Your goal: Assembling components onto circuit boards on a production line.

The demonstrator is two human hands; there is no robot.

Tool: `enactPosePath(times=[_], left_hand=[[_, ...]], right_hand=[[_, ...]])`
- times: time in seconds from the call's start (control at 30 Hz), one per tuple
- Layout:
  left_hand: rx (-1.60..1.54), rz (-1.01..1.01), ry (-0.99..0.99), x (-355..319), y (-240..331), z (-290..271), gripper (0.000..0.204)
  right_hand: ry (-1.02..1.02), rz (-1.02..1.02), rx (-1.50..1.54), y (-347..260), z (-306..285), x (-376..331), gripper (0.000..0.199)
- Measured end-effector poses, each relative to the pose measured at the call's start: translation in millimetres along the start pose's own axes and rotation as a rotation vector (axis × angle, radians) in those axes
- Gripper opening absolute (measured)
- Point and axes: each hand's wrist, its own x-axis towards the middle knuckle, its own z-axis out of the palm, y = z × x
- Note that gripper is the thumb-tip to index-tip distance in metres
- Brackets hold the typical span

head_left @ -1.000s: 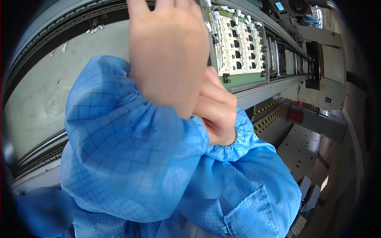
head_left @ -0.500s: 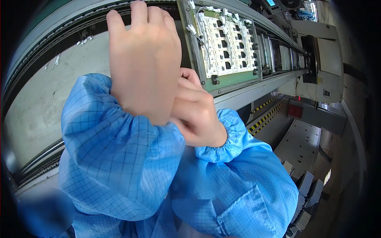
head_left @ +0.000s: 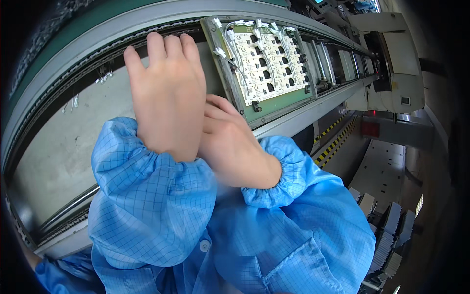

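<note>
In the head view, the left hand (head_left: 169, 100) shows its back over the conveyor, fingers slightly apart — whether it grips anything cannot be told. The right hand (head_left: 240, 149) is partly hidden behind it, fingertips out of sight, so its hold cannot be told either. Just to their right, the white circuit-board panel (head_left: 274, 66) lies on a green pallet (head_left: 279, 109) — white wire connectors (head_left: 218, 23) sit along the pallet's far and left edges.
</note>
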Motion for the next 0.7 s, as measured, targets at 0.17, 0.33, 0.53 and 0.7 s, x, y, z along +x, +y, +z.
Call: enactPosePath(times=[0.17, 0.33, 0.53, 0.7], left_hand=[[-0.063, -0.021, -0.065, -3, -2, -1, 0.047], [-0.054, -0.004, -0.051, -4, 5, 2, 0.044], [-0.055, -0.011, -0.122, -7, 6, -5, 0.049], [-0.051, 0.025, -0.136, -7, 10, -2, 0.051]], right_hand=[[-0.164, 0.071, -0.274, -9, -20, 3, 0.012], [-0.206, 0.113, -0.473, 4, -35, 0, 0.016], [-0.222, 0.105, -0.608, 15, -35, -1, 0.023], [-0.149, 0.097, -0.599, 13, -40, 1, 0.017]])
